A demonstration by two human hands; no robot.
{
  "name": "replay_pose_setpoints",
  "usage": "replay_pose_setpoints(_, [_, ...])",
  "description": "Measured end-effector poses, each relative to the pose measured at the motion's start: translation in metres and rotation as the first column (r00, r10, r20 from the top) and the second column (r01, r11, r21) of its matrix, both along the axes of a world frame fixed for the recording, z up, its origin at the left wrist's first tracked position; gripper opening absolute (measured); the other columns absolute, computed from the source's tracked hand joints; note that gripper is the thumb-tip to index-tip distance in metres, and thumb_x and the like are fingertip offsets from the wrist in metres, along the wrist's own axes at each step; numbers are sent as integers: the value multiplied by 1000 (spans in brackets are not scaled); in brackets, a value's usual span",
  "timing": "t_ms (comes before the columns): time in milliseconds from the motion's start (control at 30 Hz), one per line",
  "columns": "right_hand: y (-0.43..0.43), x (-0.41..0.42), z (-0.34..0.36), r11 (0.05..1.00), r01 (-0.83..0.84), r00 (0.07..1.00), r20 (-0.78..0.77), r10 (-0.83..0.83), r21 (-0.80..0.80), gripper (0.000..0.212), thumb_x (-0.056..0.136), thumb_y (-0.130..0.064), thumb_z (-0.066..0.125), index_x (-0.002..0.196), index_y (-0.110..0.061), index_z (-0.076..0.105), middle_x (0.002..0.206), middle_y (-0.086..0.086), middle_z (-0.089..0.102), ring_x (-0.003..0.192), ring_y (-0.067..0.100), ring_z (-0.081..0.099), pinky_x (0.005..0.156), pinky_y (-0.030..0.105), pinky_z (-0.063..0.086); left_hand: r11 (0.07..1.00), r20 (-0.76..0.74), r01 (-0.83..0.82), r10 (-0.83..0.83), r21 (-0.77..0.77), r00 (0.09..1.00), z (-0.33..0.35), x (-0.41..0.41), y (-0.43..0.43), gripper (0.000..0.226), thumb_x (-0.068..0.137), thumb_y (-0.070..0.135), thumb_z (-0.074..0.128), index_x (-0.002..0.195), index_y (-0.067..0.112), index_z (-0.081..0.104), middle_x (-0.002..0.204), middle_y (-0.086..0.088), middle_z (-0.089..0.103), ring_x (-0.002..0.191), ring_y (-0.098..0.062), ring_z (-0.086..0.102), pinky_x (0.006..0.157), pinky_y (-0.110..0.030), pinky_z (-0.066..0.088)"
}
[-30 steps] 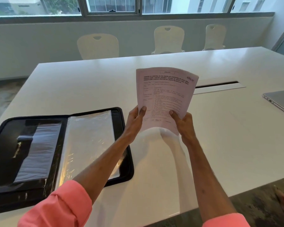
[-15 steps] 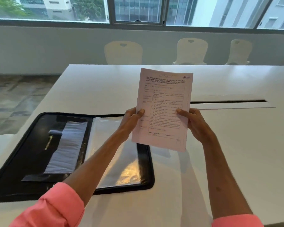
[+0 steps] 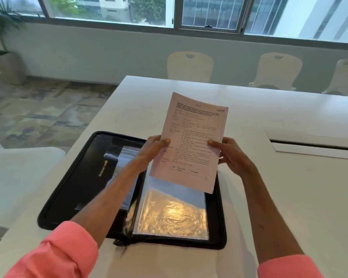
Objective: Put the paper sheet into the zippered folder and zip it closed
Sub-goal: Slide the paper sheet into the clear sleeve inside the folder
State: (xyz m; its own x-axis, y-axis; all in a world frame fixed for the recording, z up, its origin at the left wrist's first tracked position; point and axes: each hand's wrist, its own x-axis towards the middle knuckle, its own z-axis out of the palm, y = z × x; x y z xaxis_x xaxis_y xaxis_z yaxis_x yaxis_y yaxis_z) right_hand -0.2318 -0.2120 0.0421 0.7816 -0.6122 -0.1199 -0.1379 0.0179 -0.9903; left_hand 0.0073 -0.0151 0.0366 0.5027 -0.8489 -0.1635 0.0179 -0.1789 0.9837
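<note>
A printed paper sheet point(image 3: 193, 137) is held upright in the air above the right half of the folder. My left hand point(image 3: 155, 147) grips its left edge and my right hand point(image 3: 227, 153) grips its right edge, thumbs on the printed face. The black zippered folder point(image 3: 84, 177) lies open flat on the white table point(image 3: 289, 197), with clear plastic sleeves point(image 3: 171, 213) on its right half and a pocket on its left half. The sheet's lower edge hangs just over the sleeves, and I cannot tell if it touches them.
A cable slot point(image 3: 313, 146) is set into the table to the right. White chairs point(image 3: 189, 65) stand along the far side under the windows. A potted plant point(image 3: 2, 47) is at the far left. The table's left edge runs close beside the folder.
The sheet, held in both hands, has moved left and now hangs over the folder's right half. The view has shifted, so the folder sits nearer the middle.
</note>
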Motion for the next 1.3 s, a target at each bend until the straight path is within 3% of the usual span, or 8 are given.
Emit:
replay_pose_setpoints(267, [-11, 35, 1, 994, -107, 991, -78, 106, -9, 32, 101, -33, 76, 127, -16, 80, 121, 15, 82, 106, 35, 82, 75, 40, 68, 998, 0, -53, 53, -15, 999, -3, 36, 13, 23, 111, 31, 64, 131, 26, 75, 107, 7, 86, 94, -13, 83, 69, -22, 64])
replay_pose_setpoints(367, [-23, 35, 5, 999, 28, 998, -58, -29, -26, 29, 103, -30, 75, 124, -10, 80, 112, 14, 84, 99, 35, 83, 70, 39, 67, 983, -13, -179, 179, -25, 984, -9, 42, 10, 29, 116, 34, 53, 130, 23, 76, 103, 3, 85, 95, -26, 83, 66, -25, 64])
replay_pose_setpoints(433, [-32, 33, 8, 979, 203, 979, -12, -204, -9, 24, 103, -27, 74, 119, -9, 79, 102, 9, 86, 90, 33, 82, 66, 40, 68, 961, 142, -278, 275, 0, 951, -20, 43, 6, 29, 116, 24, 50, 129, 19, 75, 106, -2, 85, 100, -30, 81, 79, -36, 66])
replay_pose_setpoints(567, [-43, 31, 7, 883, 467, 876, 115, -469, 46, 6, 107, -23, 68, 107, -22, 74, 87, -2, 85, 78, 19, 84, 62, 36, 68, 976, 692, -201, 87, 85, 716, -43, 33, 1, 32, 111, 15, 54, 133, 25, 75, 132, 3, 78, 126, -16, 69, 107, -39, 56])
replay_pose_setpoints(700, [-41, 36, 0, 812, 564, 788, 195, -583, 149, 13, 109, -18, 65, 110, -28, 72, 97, 1, 82, 83, 17, 84, 68, 38, 71, 940, 841, 30, -318, 340, 437, -71, 15, -17, 48, 113, 31, 52, 161, 25, 52, 173, 0, 43, 164, -23, 26, 133, -55, 27])
replay_pose_setpoints(800, [-37, 42, -7, 793, 581, 768, 200, -609, 182, 16, 109, -17, 64, 112, -30, 72, 102, 3, 81, 88, 17, 83, 68, 38, 70, 925, 863, 24, -364, 380, 350, -87, 6, -20, 59, 116, 41, 42, 171, 22, 33, 181, -2, 25, 170, -24, 13, 137, -50, 14])
replay_pose_setpoints(1067, [-34, 54, -25, 795, 572, 780, 165, -603, 203, 23, 109, -17, 63, 131, -17, 68, 107, 11, 79, 98, 28, 81, 73, 44, 70, 968, 936, 21, -248, 251, 249, -103, 1, -11, 56, 118, 44, 34, 168, 20, 36, 176, -4, 35, 165, -23, 29, 136, -48, 24])
replay_pose_setpoints(1300, [-37, 63, -24, 778, 595, 765, 156, -625, 202, 18, 108, -18, 65, 126, -21, 70, 105, 7, 80, 97, 26, 81, 74, 47, 70, 996, 946, 36, -88, 81, 311, -99, -4, -12, 19, 113, 38, 46, 128, 28, 52, 129, 8, 62, 121, -12, 57, 118, -38, 44])
